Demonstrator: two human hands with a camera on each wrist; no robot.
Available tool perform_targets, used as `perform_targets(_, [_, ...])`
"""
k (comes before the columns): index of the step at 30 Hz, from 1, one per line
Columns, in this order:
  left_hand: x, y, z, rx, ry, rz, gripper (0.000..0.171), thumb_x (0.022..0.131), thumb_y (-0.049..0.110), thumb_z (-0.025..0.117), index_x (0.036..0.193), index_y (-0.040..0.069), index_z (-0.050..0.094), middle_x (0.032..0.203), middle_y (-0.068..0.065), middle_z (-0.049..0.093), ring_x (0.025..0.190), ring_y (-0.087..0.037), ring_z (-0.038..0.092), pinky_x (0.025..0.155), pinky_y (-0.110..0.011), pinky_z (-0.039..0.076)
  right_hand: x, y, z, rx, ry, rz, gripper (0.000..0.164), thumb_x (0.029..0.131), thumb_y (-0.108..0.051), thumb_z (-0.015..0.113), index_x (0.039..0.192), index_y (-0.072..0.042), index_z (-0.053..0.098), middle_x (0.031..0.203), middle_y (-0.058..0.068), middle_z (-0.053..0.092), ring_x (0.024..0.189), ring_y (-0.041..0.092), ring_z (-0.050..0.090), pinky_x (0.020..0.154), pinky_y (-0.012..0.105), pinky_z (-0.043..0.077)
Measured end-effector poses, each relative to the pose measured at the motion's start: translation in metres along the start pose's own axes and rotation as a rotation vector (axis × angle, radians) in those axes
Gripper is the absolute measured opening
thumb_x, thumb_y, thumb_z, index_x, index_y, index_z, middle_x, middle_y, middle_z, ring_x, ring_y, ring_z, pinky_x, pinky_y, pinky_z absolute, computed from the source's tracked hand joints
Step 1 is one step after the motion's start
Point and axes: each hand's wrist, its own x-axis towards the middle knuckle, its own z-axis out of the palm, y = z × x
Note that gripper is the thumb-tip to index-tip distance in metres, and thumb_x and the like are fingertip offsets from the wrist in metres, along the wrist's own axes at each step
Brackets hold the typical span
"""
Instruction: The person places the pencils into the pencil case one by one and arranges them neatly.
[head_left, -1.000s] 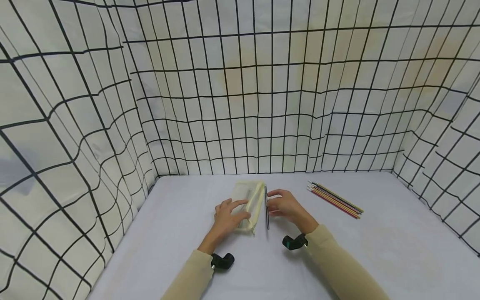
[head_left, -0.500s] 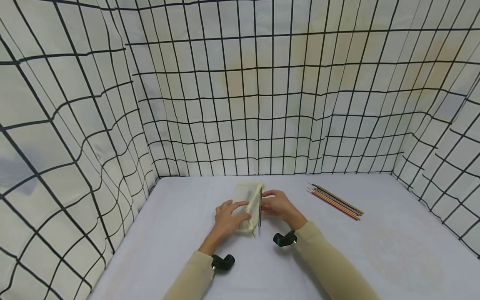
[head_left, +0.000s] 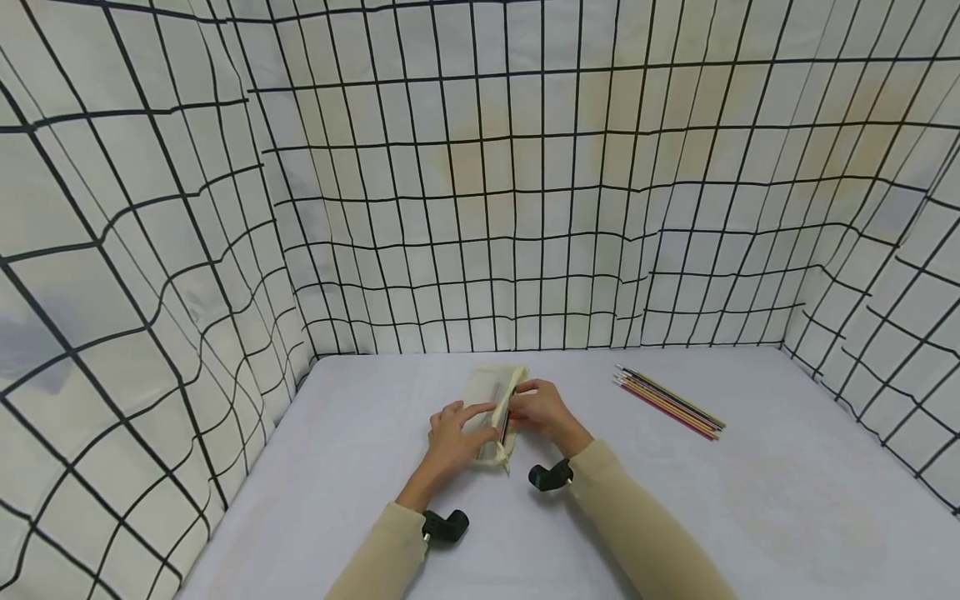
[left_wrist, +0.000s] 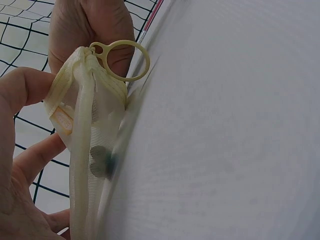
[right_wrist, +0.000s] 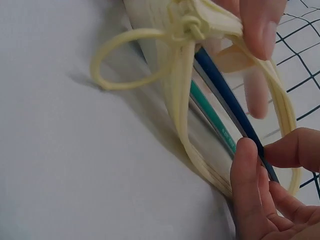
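A pale yellow mesh pencil pouch (head_left: 483, 383) lies on the table with its zipped mouth spread apart. My left hand (head_left: 453, 435) holds the pouch by its rim, thumb and fingers on either side of the mesh. A dark blue pencil (right_wrist: 223, 89) slants in through the mouth, pinched between the thumb and fingers of my right hand (head_left: 546, 412). Inside, a green pencil (right_wrist: 214, 116) lies alongside it. Round pencil ends show through the mesh in the left wrist view. A yellow ring pull (left_wrist: 147, 61) hangs from the zip end. The blue pencil's far end is hidden.
Several colored pencils (head_left: 670, 402) lie in a slanted bundle on the white table (head_left: 787, 500), right of my hands. White walls with a black grid (head_left: 555, 250) stand behind the table and at both sides.
My right hand has moved left with the pencil, from beside the pouch into its open mouth. The left hand stays at the pouch, and the pencil bundle has not moved.
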Motion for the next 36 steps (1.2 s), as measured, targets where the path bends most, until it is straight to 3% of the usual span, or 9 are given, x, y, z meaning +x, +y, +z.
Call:
perform_targets(7, [0.001,0.0,0.0,0.005,0.0,0.006,0.048,0.084,0.043,0.074,0.131,0.031,0.07,0.159,-0.026,0.037,0.145,-0.047,0.022,0.11,-0.073,0.023,0.0,0.0,0.005,-0.002,-0.027,0.002,0.044,0.088,0.003,0.068,0.13,0.007,0.052,0.082,0.011,0.067,0.068,0.014,0.066,0.06,0.024,0.058])
perform_targets(19, [0.0,0.001,0.0,0.0,0.002,0.009,0.049,0.084,0.041,0.073,0.131,0.03,0.071,0.159,-0.026,0.037,0.146,-0.048,0.022,0.111,-0.073,0.021,-0.001,0.004,-0.001,-0.044,-0.027,-0.01,0.04,0.088,0.004,0.064,0.128,0.004,0.057,0.083,0.01,0.067,0.069,0.014,0.067,0.063,0.025,0.059])
perform_targets(27, [0.0,0.001,0.001,-0.004,0.004,0.003,0.05,0.082,0.042,0.074,0.131,0.031,0.071,0.159,-0.025,0.036,0.146,-0.047,0.022,0.111,-0.073,0.021,-0.005,0.006,-0.022,-0.053,-0.03,-0.07,0.036,0.089,0.002,0.066,0.124,0.004,0.06,0.089,0.014,0.07,0.074,0.016,0.07,0.069,0.03,0.061])
perform_targets(36, [0.001,0.0,0.002,-0.01,0.007,0.005,0.051,0.083,0.041,0.074,0.131,0.029,0.07,0.16,-0.025,0.036,0.146,-0.048,0.022,0.111,-0.074,0.021,-0.006,-0.001,-0.059,-0.165,0.012,-0.073,0.039,0.093,-0.005,0.067,0.131,0.0,0.059,0.102,0.016,0.072,0.081,0.016,0.068,0.073,0.028,0.061])
